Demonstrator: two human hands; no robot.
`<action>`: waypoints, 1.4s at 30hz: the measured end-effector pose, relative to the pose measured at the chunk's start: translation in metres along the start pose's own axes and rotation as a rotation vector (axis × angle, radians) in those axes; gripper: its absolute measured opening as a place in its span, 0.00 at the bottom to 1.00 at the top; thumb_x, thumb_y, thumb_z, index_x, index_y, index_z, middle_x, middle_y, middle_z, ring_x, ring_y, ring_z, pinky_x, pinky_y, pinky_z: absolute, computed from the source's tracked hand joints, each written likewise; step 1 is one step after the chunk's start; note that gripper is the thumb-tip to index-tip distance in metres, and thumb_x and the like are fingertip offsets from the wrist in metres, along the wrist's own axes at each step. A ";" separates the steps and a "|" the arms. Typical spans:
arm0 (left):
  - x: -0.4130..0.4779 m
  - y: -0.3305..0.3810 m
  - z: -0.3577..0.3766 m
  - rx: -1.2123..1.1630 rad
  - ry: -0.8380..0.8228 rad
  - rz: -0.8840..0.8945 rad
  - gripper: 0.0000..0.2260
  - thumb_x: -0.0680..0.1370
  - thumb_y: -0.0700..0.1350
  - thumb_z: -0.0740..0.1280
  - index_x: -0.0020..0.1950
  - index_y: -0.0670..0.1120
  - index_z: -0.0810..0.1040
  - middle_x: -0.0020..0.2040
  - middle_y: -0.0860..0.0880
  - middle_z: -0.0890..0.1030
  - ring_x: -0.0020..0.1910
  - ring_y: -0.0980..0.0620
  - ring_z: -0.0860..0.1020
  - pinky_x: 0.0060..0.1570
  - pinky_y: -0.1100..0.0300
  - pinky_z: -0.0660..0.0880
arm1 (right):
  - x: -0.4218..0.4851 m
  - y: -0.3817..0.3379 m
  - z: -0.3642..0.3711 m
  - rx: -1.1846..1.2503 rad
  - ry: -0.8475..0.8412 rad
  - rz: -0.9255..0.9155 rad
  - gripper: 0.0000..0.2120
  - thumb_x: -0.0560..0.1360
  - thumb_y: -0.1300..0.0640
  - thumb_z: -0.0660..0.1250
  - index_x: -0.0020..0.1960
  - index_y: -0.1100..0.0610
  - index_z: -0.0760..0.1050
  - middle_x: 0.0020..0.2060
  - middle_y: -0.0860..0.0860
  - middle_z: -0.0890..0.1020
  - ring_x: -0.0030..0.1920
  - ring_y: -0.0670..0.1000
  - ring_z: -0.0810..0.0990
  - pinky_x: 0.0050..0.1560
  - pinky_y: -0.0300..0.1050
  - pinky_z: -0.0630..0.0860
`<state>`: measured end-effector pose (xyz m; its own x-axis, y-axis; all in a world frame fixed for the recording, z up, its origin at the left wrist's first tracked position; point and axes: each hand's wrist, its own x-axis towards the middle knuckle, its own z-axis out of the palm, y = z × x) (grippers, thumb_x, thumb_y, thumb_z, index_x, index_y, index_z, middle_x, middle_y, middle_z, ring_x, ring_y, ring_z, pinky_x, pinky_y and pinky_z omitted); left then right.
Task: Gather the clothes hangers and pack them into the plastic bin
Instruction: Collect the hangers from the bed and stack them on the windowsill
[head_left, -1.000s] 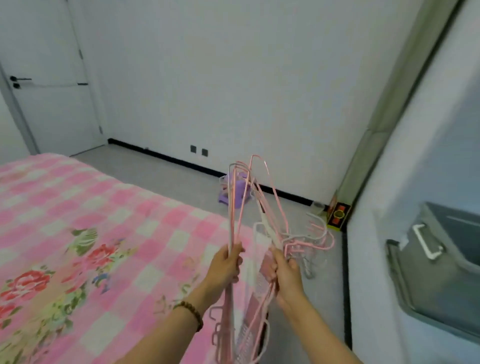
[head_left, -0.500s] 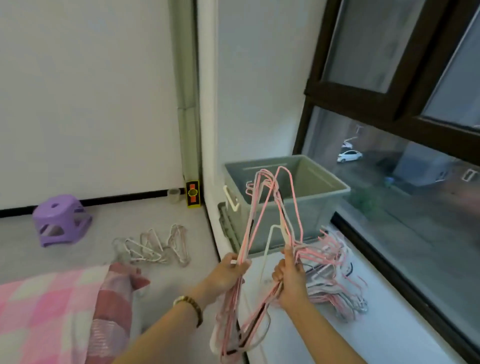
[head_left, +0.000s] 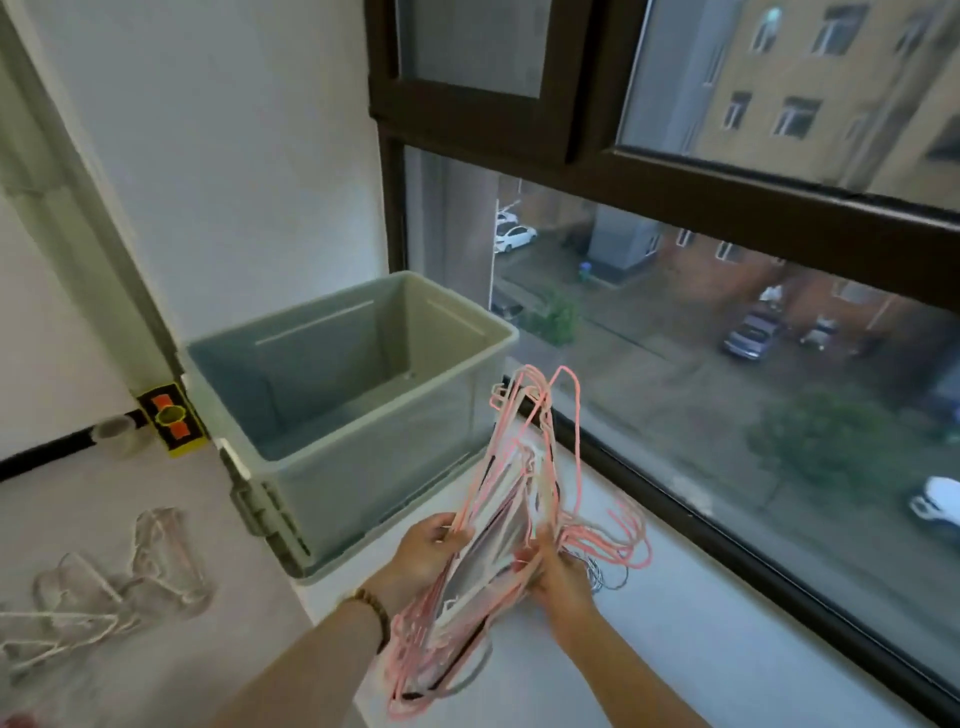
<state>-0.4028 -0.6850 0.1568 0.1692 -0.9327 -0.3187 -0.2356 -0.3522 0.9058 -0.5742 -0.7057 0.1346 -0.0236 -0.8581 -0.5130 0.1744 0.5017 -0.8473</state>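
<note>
- Left hand (head_left: 434, 545) and right hand (head_left: 558, 569) both clench 1 bundle of pink hangers (head_left: 511, 499).
- The grey plastic bin (head_left: 363, 467) sits just beside it on the windowsill (head_left: 701, 623).

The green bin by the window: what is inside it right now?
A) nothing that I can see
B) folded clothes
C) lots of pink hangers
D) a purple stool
A: the plastic bin shows only bare inner walls and floor, while the pink hangers are gripped outside it by the left hand and right hand.
</note>
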 end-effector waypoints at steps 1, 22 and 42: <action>0.014 -0.003 0.000 0.013 -0.022 -0.006 0.06 0.77 0.45 0.67 0.53 0.48 0.78 0.46 0.52 0.80 0.44 0.53 0.78 0.34 0.77 0.70 | 0.011 0.004 0.001 0.000 0.015 0.022 0.18 0.76 0.49 0.64 0.38 0.63 0.77 0.29 0.55 0.82 0.32 0.54 0.79 0.34 0.43 0.76; 0.151 -0.098 0.006 0.034 -0.386 -0.324 0.25 0.79 0.47 0.62 0.74 0.46 0.58 0.74 0.45 0.63 0.70 0.47 0.65 0.63 0.57 0.65 | 0.116 0.114 0.053 -0.073 0.620 0.080 0.18 0.69 0.51 0.74 0.45 0.61 0.69 0.39 0.60 0.76 0.40 0.56 0.75 0.42 0.47 0.72; 0.155 -0.094 0.038 0.156 -0.499 -0.066 0.26 0.80 0.54 0.55 0.76 0.49 0.51 0.76 0.51 0.58 0.75 0.52 0.58 0.69 0.62 0.56 | 0.106 0.144 0.080 0.110 0.603 -0.047 0.42 0.74 0.44 0.65 0.77 0.45 0.41 0.77 0.49 0.50 0.76 0.56 0.55 0.73 0.60 0.60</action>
<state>-0.3907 -0.7999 0.0117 -0.2784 -0.8185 -0.5026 -0.3862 -0.3837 0.8388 -0.4731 -0.7335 -0.0310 -0.5809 -0.6495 -0.4906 0.2596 0.4234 -0.8680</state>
